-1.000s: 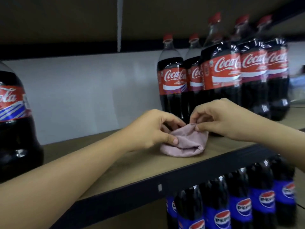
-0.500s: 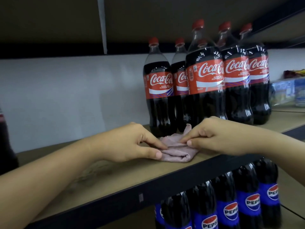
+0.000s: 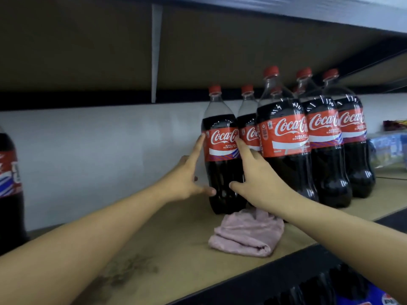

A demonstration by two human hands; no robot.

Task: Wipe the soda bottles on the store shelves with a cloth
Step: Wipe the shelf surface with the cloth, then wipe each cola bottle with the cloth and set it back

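Both hands are spread with straight fingers: the left hand [image 3: 185, 181] and right hand [image 3: 257, 183] are laid against either side of one upright Coca-Cola bottle [image 3: 221, 150]. Below them, the pink cloth [image 3: 246, 235] is left crumpled on the shelf [image 3: 176, 249].

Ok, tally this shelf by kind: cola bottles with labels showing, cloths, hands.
Cola bottles: 6 (five grouped, one at the left edge; any behind are hidden)
Cloth: 1
Hands: 2, left hand and right hand
Total: 9
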